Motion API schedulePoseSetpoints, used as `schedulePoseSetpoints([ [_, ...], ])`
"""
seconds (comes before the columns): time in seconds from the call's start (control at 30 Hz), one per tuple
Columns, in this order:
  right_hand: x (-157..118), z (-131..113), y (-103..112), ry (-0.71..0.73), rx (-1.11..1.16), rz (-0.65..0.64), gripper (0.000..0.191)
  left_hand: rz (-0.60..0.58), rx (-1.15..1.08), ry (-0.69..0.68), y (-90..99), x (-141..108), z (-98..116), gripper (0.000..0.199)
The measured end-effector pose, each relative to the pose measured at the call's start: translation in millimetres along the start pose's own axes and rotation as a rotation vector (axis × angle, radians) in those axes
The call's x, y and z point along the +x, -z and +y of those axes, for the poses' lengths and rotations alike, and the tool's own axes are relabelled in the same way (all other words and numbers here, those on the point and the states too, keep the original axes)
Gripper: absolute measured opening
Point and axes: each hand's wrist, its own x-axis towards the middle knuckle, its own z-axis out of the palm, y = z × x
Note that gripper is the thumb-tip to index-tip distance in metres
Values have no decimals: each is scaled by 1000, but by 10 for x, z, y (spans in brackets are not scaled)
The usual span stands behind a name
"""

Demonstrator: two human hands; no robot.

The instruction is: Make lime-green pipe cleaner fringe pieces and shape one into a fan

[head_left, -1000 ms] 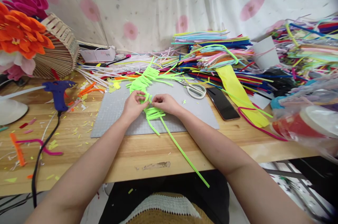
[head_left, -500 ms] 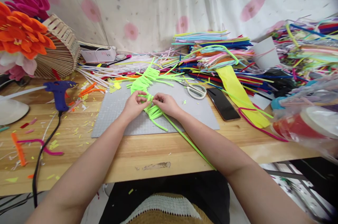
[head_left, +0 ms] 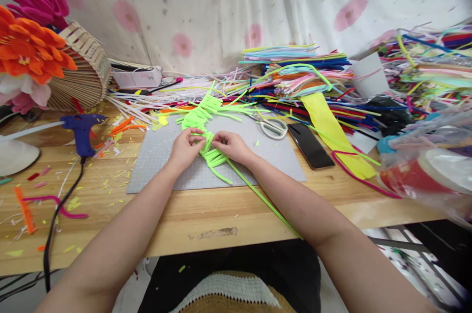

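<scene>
Orange flower [head_left: 27,52] far left, against the stick basket [head_left: 79,65]. Glue gun [head_left: 84,133] next, on the wood table [head_left: 165,224], its cord [head_left: 61,214] dropping over the near edge. Scraps scattered between gun and mat [head_left: 155,160].

Left hand [head_left: 184,151]: narrow, thumb and fingertips pinched on the left side of the green piece [head_left: 202,112]. Piece is over the mat, a bunch of folded fuzzy stems. Long axis runs roughly away from the body, with a bend: bulk beyond the fingertips and slightly left, smaller fan nearer the body. Both hands meet at the waist between the two, so neither is clearly nearer.

Right hand [head_left: 234,147]: also narrow, pinching the right side of that waist. Exact strand between its tips: can't tell. Loose strand [head_left: 258,194] leaves the near fan, slants right toward the body, close along the right forearm to the table edge. That's the main snag risk, my read.

Scissors [head_left: 275,128] lie right of the bulk, handles on the mat. Phone [head_left: 310,146] just beside the mat's right side, then yellow strip [head_left: 328,128]. Stem pile [head_left: 295,79] behind. Bagged red roll [head_left: 413,180] far right, well apart from both hands.
</scene>
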Motion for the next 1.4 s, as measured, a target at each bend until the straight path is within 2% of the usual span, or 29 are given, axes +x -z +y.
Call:
schedulePoseSetpoints([
  [0.13, 1, 13, -4, -34, -19, -16, 14, 1, 2, -10, -3, -6, 15, 34],
  [0.37, 5, 33, -6, 10, 31, -28, 17, 18, 4, 57, -12, -18, 60, 33],
  [0.7, 7, 25, -8, -60, 5, -32, 15, 42, 151, -78, -10, -60, 30, 38],
  [0.93, 8, 22, -8, -59, 20, -40, 16, 48, 216, -93, -10, -71, 43, 38],
  [1.07, 11, 5, -9, -80, -4, -36, 15, 53, 332, -121, -14, -96, 76, 36],
  [1.4, 26, 7, -25, -157, 18, -10, 16, 59, 794, -260, -36, -158, 183, 38],
])
